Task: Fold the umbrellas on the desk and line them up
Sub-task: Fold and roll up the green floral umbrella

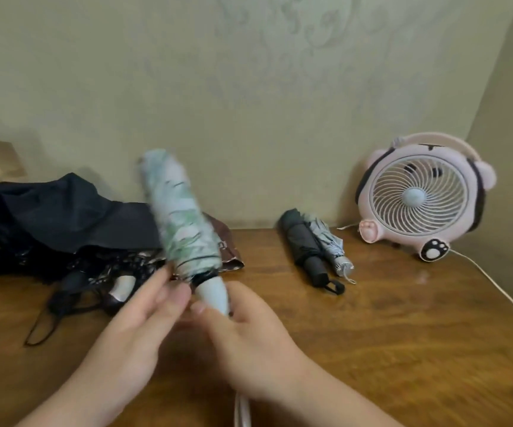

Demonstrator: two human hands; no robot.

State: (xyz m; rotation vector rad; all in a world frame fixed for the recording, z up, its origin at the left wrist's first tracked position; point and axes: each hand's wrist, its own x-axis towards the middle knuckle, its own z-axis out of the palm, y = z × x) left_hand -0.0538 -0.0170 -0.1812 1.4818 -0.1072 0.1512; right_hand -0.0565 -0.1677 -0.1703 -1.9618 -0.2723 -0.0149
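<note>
A brown wooden bench (403, 334) stands against a pale wall. At its left rear lies a loose heap of black and dark patterned umbrellas (64, 217), their cloth spread and their handles and wrist loops trailing toward the front. A round pink desk fan with paw-shaped feet (418, 195) stands at the right rear. A rolled pale green leaf-print umbrella (181, 217) is held off the bench near the middle, tilted with its top up and to the left. The right hand (249, 334) grips its pale handle, thumb in front. The left hand (138, 328) reaches its fingertips to the black collar below the cloth; blur hides whether they pinch it. Left of the fan, a folded dark grey umbrella (304, 248) and a folded white striped umbrella (332, 248) lie touching, side by side, handles toward the front. A thin white cable (495, 288) runs from the fan toward the bench's right edge.
</note>
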